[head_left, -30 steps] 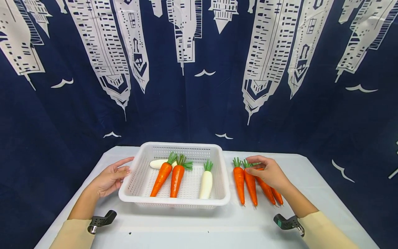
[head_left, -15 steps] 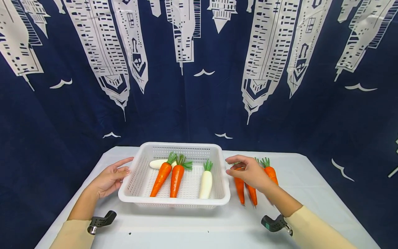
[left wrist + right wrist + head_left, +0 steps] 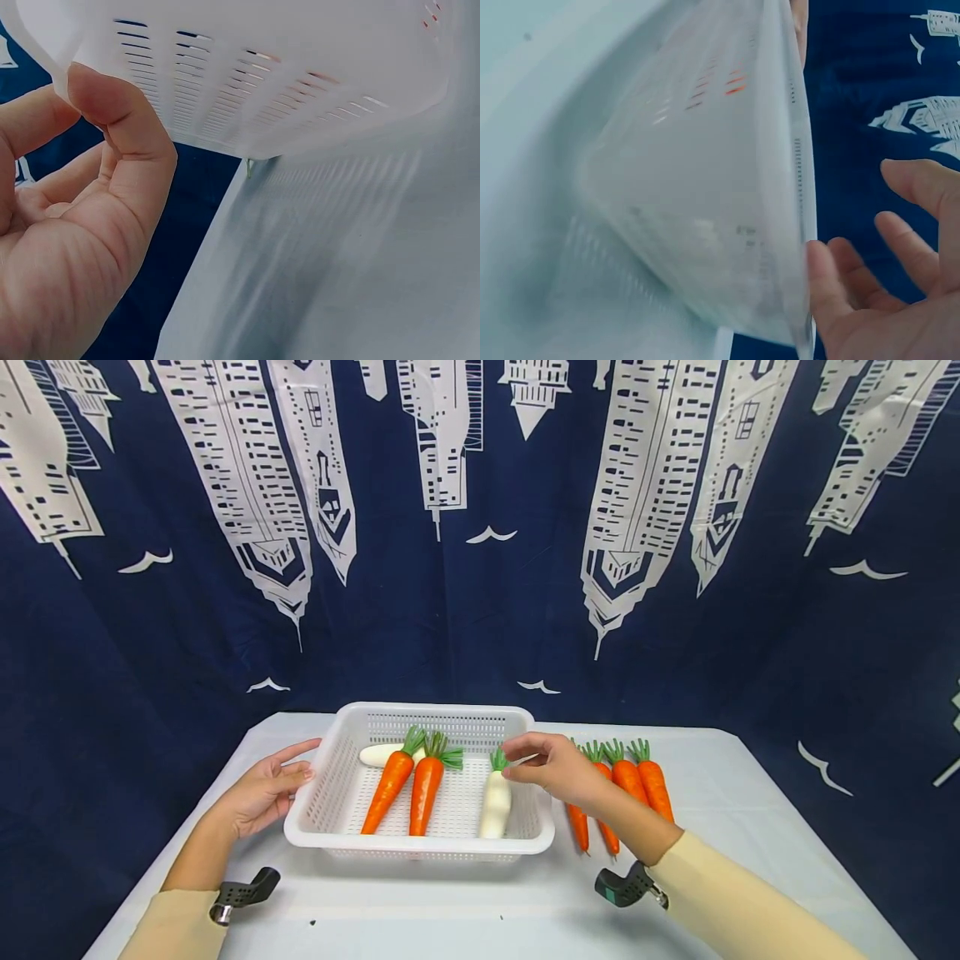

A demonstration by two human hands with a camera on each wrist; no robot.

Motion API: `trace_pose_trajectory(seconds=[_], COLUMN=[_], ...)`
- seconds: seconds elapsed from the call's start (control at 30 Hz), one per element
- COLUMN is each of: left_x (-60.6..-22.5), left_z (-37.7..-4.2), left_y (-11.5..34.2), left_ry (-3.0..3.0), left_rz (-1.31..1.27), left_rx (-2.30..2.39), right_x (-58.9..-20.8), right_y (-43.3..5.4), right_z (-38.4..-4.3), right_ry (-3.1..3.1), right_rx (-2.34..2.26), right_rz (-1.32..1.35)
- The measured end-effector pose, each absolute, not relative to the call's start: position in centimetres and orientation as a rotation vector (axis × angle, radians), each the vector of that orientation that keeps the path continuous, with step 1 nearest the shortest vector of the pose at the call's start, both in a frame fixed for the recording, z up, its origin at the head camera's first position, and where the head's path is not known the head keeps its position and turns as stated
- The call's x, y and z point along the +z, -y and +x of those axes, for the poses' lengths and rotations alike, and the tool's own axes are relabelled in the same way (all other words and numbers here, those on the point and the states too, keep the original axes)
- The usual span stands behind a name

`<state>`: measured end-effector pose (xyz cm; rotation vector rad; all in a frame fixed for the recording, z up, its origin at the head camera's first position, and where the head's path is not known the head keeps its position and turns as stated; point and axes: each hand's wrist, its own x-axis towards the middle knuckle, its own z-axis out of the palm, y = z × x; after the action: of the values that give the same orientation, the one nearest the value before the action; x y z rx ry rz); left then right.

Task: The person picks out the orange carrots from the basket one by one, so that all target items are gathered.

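Note:
A white plastic basket [image 3: 345, 842] stands on the table. My left hand [image 3: 272, 793] pinches its left rim between thumb and fingers, clear in the left wrist view, where the hand [image 3: 82, 217] is close up. My right hand [image 3: 558, 768] hovers over the basket's right side, by the leafy top of a white radish [image 3: 495, 806]; its thumb and fingers stand apart with nothing between them. In the right wrist view this hand [image 3: 900, 292] appears beyond the basket wall [image 3: 697, 172]. Two carrots [image 3: 388, 789] lie in the basket, beside a second white radish [image 3: 375, 755] partly hidden behind them.
Several more carrots [image 3: 655, 785] lie in a row on the table right of the basket, partly covered by the right forearm. A dark blue curtain [image 3: 450, 610] with white building prints hangs behind the white table [image 3: 405, 918].
My right hand has moved left, from over the row of carrots, across the basket's right rim, to above the white radish. The left hand and the basket have stayed put.

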<state>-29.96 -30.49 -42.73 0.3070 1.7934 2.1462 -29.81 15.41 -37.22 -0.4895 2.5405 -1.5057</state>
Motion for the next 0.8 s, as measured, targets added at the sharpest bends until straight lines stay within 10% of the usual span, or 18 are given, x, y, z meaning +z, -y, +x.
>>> trace_pose_trajectory(seconds=[0.8], left_x=[-42.9], left_z=[-30.0], left_y=[30.6], left_ry=[-1.798], left_rz=[0.323], left_rx=[2.142], right_x=[-36.2], right_y=[-7.9], right_z=[-32.2], right_ry=[-2.259], right_rx=[-1.505], right_rz=[-0.413])
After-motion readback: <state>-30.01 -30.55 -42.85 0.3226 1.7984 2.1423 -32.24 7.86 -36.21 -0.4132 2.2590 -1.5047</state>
